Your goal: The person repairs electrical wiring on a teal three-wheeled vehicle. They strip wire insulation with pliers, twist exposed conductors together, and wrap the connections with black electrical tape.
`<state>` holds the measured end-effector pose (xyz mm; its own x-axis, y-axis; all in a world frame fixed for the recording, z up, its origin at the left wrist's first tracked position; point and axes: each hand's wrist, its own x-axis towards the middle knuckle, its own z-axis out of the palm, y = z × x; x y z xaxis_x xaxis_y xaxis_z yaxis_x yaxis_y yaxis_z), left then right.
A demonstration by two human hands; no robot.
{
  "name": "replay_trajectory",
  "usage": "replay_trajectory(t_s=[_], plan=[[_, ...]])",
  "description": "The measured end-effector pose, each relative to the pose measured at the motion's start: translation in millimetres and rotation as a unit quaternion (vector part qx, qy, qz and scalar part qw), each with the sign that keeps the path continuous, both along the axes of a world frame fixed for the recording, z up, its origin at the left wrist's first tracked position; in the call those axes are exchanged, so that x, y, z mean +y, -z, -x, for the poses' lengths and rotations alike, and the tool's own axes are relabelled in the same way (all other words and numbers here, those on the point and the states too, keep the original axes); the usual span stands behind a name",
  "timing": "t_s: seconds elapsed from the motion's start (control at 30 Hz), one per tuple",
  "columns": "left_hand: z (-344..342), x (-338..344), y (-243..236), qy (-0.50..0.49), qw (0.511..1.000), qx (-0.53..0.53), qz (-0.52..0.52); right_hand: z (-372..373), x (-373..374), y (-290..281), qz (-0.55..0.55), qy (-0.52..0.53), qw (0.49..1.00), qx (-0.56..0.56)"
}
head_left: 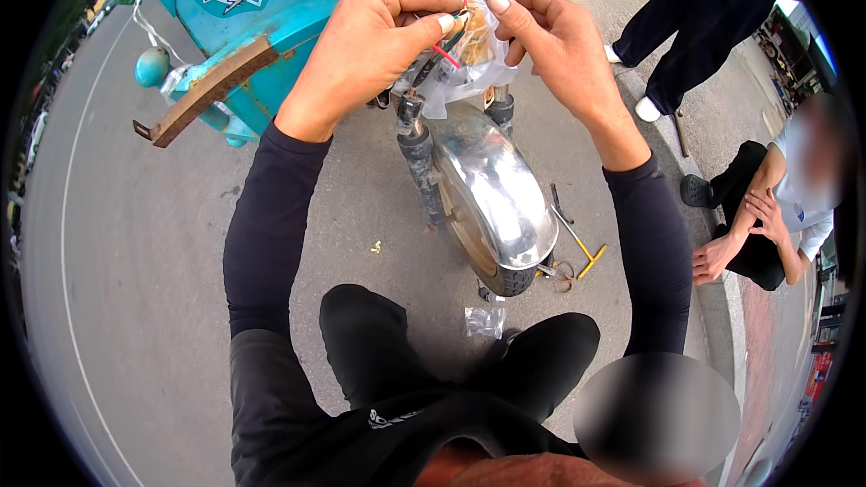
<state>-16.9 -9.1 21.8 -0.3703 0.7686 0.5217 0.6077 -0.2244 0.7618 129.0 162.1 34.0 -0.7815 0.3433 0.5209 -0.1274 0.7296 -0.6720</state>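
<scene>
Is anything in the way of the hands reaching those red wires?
Nothing visible blocks the left hand, which is right at the red wires. Clear plastic hangs around them, close to the right hand.

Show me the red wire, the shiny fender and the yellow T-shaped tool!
Red wire (446, 56), head view: lower visible stretch.
Shiny fender (502, 191), head view: curved top.
Yellow T-shaped tool (591, 261), head view: handle.

Red wire (447, 57) partly hidden, apparently by left hand (374, 47); standing person (699, 18) cut off above.
</scene>
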Motion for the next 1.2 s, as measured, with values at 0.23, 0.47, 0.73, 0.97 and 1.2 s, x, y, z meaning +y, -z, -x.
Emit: replay_trajectory(t_s=[0.23,0.47,0.73,0.97,1.2], plan=[[-3,0,-4,0.002,0.998,-0.049,0.032,11,0,6,-0.705,0.152,0.645,0.253],[3,2,3,-0.006,1.000,0.018,-0.017,9,-17,14,-0.257,0.054,0.961,0.088],[-2,1,-5,-0.003,1.000,-0.009,0.005,12,2,25,-0.378,0.138,0.895,0.191],[-3,-3,-6,-0.009,1.000,-0.008,0.016,4,-11,3,-0.696,0.145,0.677,0.191],[4,0,2,-0.004,1.000,0.024,0.009,16,-25,6,0.092,-0.005,0.995,-0.051]])
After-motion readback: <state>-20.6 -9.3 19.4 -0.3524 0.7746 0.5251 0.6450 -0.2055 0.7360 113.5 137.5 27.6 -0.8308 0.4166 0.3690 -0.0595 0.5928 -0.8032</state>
